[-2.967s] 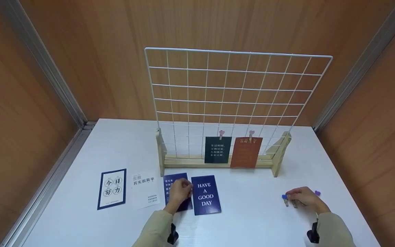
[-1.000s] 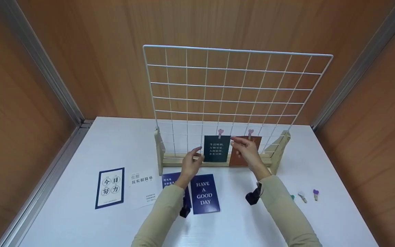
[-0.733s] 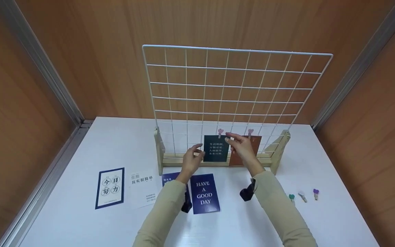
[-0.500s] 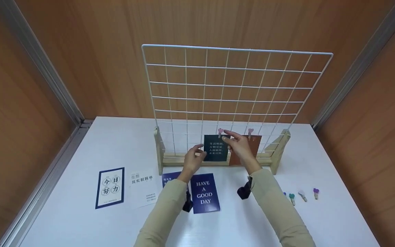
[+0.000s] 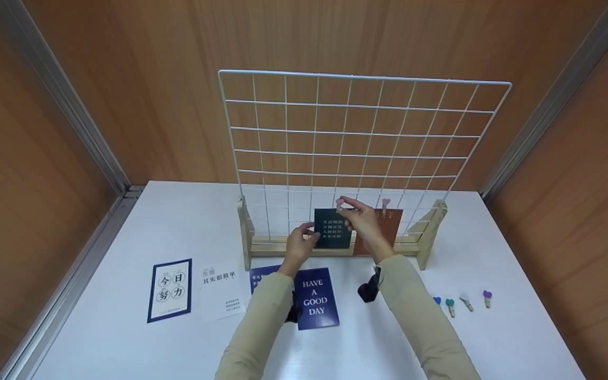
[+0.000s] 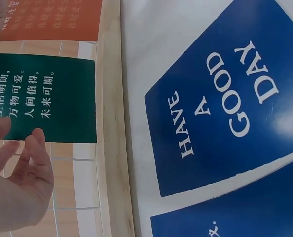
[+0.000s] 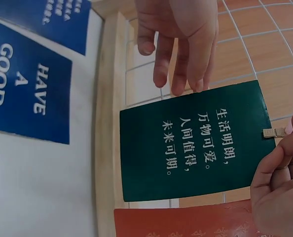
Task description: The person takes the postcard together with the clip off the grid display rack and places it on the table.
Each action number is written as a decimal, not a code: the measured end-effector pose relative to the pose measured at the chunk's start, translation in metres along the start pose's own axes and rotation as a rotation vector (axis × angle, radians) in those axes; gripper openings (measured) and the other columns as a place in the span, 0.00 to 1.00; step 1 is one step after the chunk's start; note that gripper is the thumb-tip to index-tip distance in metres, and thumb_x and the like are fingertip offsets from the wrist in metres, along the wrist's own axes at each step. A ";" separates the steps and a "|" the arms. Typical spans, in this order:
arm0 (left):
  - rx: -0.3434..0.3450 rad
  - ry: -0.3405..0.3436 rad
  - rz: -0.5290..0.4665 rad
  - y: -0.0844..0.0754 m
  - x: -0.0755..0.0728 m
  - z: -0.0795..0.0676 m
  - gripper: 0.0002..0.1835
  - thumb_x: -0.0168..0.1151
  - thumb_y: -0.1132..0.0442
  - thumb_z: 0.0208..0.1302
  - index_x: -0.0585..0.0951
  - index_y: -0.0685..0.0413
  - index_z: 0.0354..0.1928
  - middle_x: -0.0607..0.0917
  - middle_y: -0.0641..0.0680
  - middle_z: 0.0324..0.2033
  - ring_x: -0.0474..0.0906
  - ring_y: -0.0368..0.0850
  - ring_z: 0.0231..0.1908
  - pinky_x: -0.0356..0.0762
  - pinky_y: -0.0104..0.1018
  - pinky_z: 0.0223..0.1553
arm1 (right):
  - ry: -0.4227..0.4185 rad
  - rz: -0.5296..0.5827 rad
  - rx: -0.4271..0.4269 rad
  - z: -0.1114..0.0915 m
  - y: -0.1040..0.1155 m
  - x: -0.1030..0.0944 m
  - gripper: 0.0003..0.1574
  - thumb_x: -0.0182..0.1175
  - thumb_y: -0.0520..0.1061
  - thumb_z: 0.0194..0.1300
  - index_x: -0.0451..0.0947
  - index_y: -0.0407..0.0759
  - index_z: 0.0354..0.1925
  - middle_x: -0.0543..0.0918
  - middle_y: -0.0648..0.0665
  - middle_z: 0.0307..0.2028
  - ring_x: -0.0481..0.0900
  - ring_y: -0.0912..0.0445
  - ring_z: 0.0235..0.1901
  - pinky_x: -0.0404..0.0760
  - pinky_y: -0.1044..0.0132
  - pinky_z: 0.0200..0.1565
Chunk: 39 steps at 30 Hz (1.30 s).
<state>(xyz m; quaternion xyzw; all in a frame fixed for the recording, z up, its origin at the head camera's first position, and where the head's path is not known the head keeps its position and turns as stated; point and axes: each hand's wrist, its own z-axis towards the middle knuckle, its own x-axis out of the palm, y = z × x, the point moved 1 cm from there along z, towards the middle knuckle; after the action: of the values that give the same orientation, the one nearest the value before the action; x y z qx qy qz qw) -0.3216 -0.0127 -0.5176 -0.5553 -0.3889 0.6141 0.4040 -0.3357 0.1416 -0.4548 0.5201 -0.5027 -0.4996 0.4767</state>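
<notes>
A dark green card (image 5: pixel 330 232) with white writing hangs low on the white wire grid (image 5: pixel 362 135), under a small wooden clothespin (image 7: pixel 271 133) with a pink heart. My right hand (image 5: pixel 364 224) has its thumb and index finger at this clothespin, pinching its heart end. At the green card's left edge is my left hand (image 5: pixel 298 247), fingers relaxed; in the right wrist view its fingertips reach just to the edge. To the right hangs an orange-red card (image 5: pixel 388 232) under a second pink-heart clothespin (image 5: pixel 386 206), partly covered by my right hand.
The grid stands in a wooden base (image 5: pixel 283 248). Before it lie a blue "HAVE A GOOD DAY" card (image 5: pixel 316 298), another blue card (image 5: pixel 263 274), a white card (image 5: pixel 223 290) and a blue-bordered card (image 5: pixel 170 290). Several heart clothespins, one green (image 5: pixel 450 306), one purple (image 5: pixel 487 298), lie at right.
Both hands have come up from the table to the green card. In the last second my right hand has slid left to its clothespin, and my left hand slightly right to its edge.
</notes>
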 end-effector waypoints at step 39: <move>0.045 -0.168 0.055 0.004 0.005 -0.001 0.04 0.58 0.70 0.55 0.78 0.63 0.33 0.80 0.56 0.29 0.77 0.49 0.33 0.74 0.39 0.36 | -0.102 -0.034 -0.085 0.006 -0.004 0.010 0.16 0.59 0.44 0.57 0.78 0.37 0.43 0.73 0.48 0.21 0.61 0.62 0.14 0.60 0.71 0.17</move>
<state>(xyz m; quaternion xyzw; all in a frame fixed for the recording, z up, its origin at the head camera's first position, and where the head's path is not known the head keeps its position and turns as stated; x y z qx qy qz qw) -0.3212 -0.0098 -0.5229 -0.5029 -0.3923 0.6781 0.3653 -0.3420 0.1321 -0.4592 0.4818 -0.4957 -0.5543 0.4635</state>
